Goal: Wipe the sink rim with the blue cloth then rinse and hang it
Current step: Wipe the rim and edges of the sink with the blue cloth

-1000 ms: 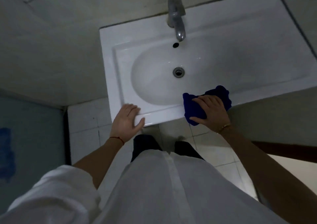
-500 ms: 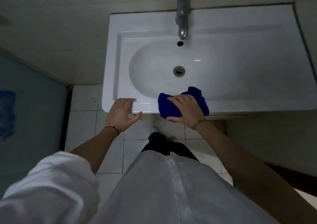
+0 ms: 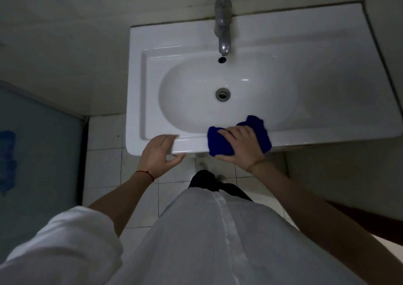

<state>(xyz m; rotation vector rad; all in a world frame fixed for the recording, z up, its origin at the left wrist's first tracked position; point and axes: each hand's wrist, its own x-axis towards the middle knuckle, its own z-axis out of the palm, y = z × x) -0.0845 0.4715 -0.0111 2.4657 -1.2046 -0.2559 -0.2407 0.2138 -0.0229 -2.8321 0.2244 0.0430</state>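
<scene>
A white ceramic sink [image 3: 139, 84] fills the upper middle of the head view, with a metal tap [image 3: 222, 25] at the back and a drain [image 3: 222, 94] in the basin. The blue cloth [image 3: 218, 143] lies bunched on the near front rim. My right hand [image 3: 241, 144] presses down on it and grips it. My left hand [image 3: 159, 155] rests flat on the front rim near the left corner, thumb under the edge, holding nothing. No water runs from the tap.
A pale tiled wall stands left of and behind the sink. White floor tiles [image 3: 104, 160] lie below the rim. A bluish panel [image 3: 39, 153] stands at the far left. My white garment fills the lower frame.
My right hand has slid the blue cloth leftward along the front rim, nearer the left hand. The left hand stays on the rim. The camera view shifted.
</scene>
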